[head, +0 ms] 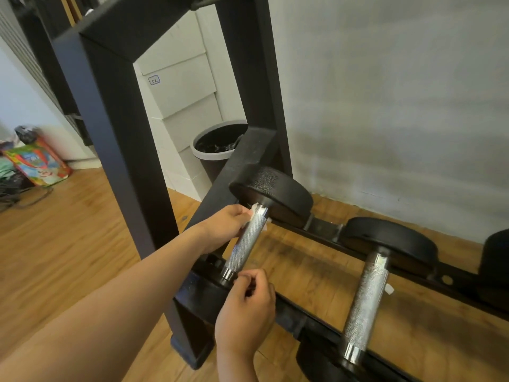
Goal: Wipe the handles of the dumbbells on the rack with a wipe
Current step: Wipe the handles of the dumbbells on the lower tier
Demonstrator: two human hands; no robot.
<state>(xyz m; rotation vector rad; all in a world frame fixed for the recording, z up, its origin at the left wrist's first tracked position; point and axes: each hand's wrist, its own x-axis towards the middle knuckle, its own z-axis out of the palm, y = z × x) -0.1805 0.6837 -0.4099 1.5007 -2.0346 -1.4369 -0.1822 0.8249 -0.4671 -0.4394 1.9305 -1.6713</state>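
The left dumbbell's knurled metal handle lies across the black rack's lower rails, between two black weight heads. My left hand grips a white wipe wrapped around the far end of that handle, beside the far head. Close to the handle's near collar, my right hand has its fingers curled and pinched together; nothing shows in them. To the right, a second dumbbell handle rests on the rack untouched.
The rack's thick black upright stands just left of my hands. A lined bin sits behind it by the white wall. A third dumbbell head is at the right edge. A colourful bag lies on the wooden floor, far left.
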